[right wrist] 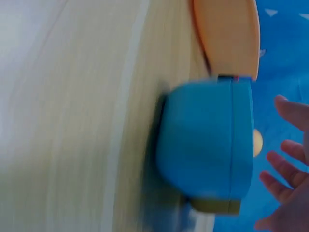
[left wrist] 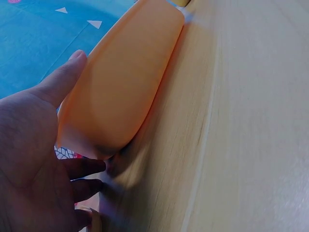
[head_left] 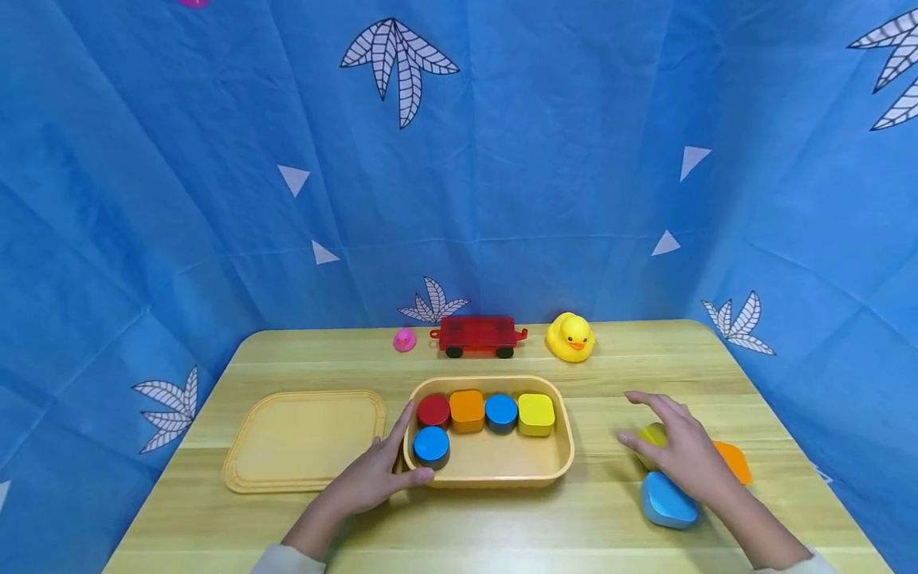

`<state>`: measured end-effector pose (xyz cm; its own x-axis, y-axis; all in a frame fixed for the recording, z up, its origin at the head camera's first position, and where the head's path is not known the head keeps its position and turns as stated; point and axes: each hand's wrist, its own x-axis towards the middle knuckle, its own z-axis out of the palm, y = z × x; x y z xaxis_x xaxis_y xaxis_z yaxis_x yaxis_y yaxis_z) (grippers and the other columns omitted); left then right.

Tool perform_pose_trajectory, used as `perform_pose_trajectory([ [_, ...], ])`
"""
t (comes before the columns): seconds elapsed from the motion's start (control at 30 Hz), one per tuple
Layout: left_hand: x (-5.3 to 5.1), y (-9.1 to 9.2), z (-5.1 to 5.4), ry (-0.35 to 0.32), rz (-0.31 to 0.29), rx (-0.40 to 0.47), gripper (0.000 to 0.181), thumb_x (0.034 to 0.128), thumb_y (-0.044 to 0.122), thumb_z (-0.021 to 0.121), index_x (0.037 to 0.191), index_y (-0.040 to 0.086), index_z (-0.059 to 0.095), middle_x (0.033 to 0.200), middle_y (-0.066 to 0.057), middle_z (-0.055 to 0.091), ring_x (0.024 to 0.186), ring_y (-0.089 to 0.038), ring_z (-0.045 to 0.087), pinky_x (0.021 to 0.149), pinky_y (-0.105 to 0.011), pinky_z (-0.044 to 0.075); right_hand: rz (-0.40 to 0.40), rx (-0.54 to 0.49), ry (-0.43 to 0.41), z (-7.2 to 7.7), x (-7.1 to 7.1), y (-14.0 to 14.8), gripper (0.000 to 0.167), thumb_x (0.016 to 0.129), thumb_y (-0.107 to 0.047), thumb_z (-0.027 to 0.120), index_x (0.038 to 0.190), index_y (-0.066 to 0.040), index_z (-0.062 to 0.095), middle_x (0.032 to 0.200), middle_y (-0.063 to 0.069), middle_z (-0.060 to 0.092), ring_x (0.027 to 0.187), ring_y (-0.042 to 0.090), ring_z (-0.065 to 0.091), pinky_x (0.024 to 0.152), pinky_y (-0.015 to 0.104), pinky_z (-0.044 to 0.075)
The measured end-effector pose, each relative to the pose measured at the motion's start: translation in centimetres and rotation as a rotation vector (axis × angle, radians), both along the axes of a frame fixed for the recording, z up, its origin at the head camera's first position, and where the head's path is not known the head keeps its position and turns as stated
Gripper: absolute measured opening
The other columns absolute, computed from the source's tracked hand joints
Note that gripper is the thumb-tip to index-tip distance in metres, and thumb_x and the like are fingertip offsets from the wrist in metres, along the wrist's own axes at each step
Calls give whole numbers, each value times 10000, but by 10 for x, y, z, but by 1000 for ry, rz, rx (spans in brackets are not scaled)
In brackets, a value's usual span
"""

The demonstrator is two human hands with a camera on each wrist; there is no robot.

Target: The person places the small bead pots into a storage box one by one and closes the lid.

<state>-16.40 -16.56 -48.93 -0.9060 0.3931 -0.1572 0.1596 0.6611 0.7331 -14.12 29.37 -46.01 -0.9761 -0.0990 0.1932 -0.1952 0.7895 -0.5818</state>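
My left hand [head_left: 373, 478] is at the left end of a tan tray [head_left: 502, 470], thumb touching its rim near the front corner and index finger along its left end. The other fingers [left wrist: 87, 188] are beside the end wall. Inside the tray are a red round block [head_left: 433, 410], an orange square one [head_left: 468, 410], a yellow square one [head_left: 536, 414] and two blue round ones [head_left: 432, 446]. My right hand [head_left: 684, 450], fingers spread, hovers over a yellow-green block [head_left: 653, 434], holding nothing. A blue rounded block [head_left: 669, 501] and an orange block [head_left: 733, 462] lie beside it.
Left of the tray lies a flat tan lid [head_left: 308, 442]. Along the table's back edge stand a small pink duck [head_left: 405, 340], a red toy wagon [head_left: 478, 333] and a yellow duck [head_left: 570, 338]. A blue curtain [head_left: 502, 175] hangs behind the table.
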Motion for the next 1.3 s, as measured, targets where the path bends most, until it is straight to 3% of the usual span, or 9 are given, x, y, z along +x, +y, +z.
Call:
perform_pose_trajectory([
  [0.17,0,-1,0,-4,0,5,1078,915,544,733,1670,338,-9,1683,-151,268,1425,-555,384,1218,-690,104,8,33,-54,-5,-4,16,730,903,-336,811,1477,-15,494,1453,292,514,1363,557,413,1098,843,69],
  [0.37,-2,0,-1,-8,-3,7,1075,916,557,726,1668,349,-14,1693,-131,253,1439,-495,410,1237,-655,53,14,90,-110,-10,-5,27,825,877,-424,818,1495,-5,466,1464,340,479,1335,591,418,1047,881,33],
  [0.53,-2,0,0,-10,-1,4,1078,914,554,729,1670,339,-9,1690,-142,256,1436,-502,410,1238,-653,54,15,118,-154,-11,-5,31,886,855,-490,818,1490,21,469,1419,348,531,1282,583,486,1007,897,78],
  [0.7,-2,0,0,-19,2,-9,1075,915,572,719,1668,352,-16,1689,-147,256,1437,-514,399,1239,-650,67,22,132,-178,-10,-5,31,908,841,-513,821,1478,36,481,1415,353,541,1301,606,456,1007,891,99],
  [0.9,-1,0,1,-22,5,-14,1078,910,575,722,1671,340,-5,1689,-145,261,1443,-496,404,1242,-647,62,27,134,-181,-10,-4,31,839,833,-448,844,1439,30,517,1294,341,635,1211,601,549,1017,874,133],
  [1.07,0,1,2,-28,12,-14,1078,907,579,724,1671,341,1,1686,-148,266,1439,-508,402,1242,-646,72,25,133,-174,-8,-5,29,765,847,-370,845,1399,62,537,1306,346,625,1205,600,555,1042,854,142],
  [1.17,-1,1,2,-34,14,-12,1078,906,586,722,1671,344,1,1686,-149,267,1435,-516,402,1242,-647,80,27,143,-159,-5,-6,27,737,856,-350,840,1386,70,544,1317,329,625,1200,576,570,1046,824,215],
  [1.3,-1,1,2,-35,11,-12,1080,906,586,722,1670,347,-4,1688,-147,263,1436,-514,403,1244,-642,77,38,151,-153,2,-7,21,730,866,-370,836,1396,41,548,1325,289,634,1168,511,606,994,715,425],
])
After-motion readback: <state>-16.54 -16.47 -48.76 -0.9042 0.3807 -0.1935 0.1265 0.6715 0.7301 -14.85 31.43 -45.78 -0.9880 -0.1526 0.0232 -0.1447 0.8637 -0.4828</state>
